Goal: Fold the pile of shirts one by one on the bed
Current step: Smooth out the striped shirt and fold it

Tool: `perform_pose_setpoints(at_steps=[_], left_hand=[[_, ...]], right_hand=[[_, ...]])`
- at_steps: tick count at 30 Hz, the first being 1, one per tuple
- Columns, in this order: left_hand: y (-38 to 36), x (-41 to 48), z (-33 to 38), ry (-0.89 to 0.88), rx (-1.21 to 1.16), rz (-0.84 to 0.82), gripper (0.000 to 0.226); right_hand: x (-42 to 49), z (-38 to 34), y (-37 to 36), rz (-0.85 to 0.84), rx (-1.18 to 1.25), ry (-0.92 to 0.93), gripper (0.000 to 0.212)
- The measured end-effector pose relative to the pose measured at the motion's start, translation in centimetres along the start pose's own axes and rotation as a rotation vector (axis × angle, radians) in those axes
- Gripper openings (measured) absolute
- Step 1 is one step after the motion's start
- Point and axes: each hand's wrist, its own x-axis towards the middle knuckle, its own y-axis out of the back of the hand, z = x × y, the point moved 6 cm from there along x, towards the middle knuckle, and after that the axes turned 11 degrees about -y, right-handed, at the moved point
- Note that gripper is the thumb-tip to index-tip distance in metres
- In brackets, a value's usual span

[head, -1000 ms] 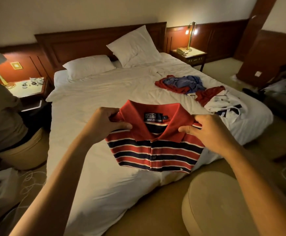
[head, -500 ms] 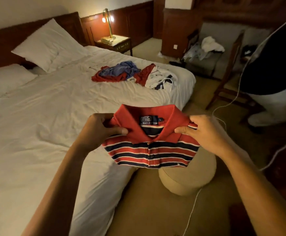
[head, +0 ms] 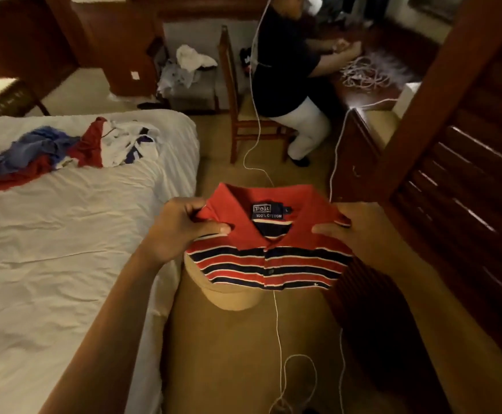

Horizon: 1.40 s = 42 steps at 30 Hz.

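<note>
A folded red polo shirt [head: 270,261] with navy and white stripes hangs in the air, collar up, over the floor to the right of the bed [head: 49,264]. My left hand [head: 181,228] grips its left shoulder, thumb on top of the collar. My right hand [head: 360,231] grips the right shoulder the same way. A loose pile of shirts [head: 64,147], blue, red and white, lies on the bed's white sheet at the far left.
A beige round pouf [head: 231,297] stands on the carpet under the shirt. White cables [head: 279,339] trail across the floor. A person [head: 291,73] sits on a wooden chair [head: 237,127] ahead. Dark wooden furniture [head: 467,189] fills the right side.
The view has swung right, away from the bed. The folded shirt, held in both hands as before, has moved from above the mattress edge to above the pouf and floor.
</note>
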Motion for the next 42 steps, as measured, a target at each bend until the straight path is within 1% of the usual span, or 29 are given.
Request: perform_pose_setpoints(at_steps=[3,5,10,13,16,20,25,29,31,33,35,39,41,42], left_hand=[[-5.4,3.6,1.5,-0.087,0.012,-0.178,0.026],[-9.5,5.6,2.8,-0.149,0.03,-0.29,0.022],[-21.2,8.1,7.3,-0.222,-0.011,-0.528,0.03],[-28.4,7.8,9.8,-0.222,-0.072,-0.664,0.039],[-35.7,6.0,13.1,-0.222,-0.151,-0.786,0.038],[-44.8,1.7,19.0,-0.249,-0.23,-0.936,0.033],[-54.8,-3.7,26.2,-0.329,-0.272,-1.041,0.034],[-62.1,-7.7,31.9,-0.381,-0.277,-1.122,0.035],[-65.3,-9.4,34.6,-0.4,-0.283,-1.144,0.034],[-68.0,-10.9,37.0,-0.432,-0.298,-1.164,0.031],[-70.4,-12.0,39.1,-0.456,-0.309,-1.173,0.029],[-74.4,-13.6,42.6,-0.449,-0.35,-1.198,0.033],[-76.2,-13.9,44.1,-0.475,-0.357,-1.207,0.029],[-77.2,-13.9,44.8,-0.504,-0.353,-1.213,0.026]], right_hand=[[-3.1,5.1,3.0,0.064,0.063,-0.177,0.021],[-6.1,8.2,5.1,0.13,0.063,-0.26,0.022],[-15.3,15.1,9.6,0.303,0.106,-0.431,0.038],[-21.9,18.2,12.3,0.415,0.103,-0.509,0.04],[-29.3,21.1,14.8,0.501,0.086,-0.602,0.047],[-39.8,23.6,18.4,0.637,0.075,-0.706,0.036],[-51.7,27.0,21.7,0.738,0.077,-0.819,0.037],[-60.1,28.9,24.5,0.843,0.077,-0.853,0.03],[-63.7,29.6,25.9,0.877,0.102,-0.87,0.022],[-66.7,30.3,27.1,0.92,0.12,-0.885,0.017],[-69.3,31.3,28.3,0.955,0.132,-0.908,0.018],[-73.3,33.2,31.0,1.003,0.259,-0.939,0.011],[-74.5,34.3,32.3,1.004,0.222,-0.947,0.015],[-75.0,34.8,33.1,1.002,0.149,-0.949,0.021]])
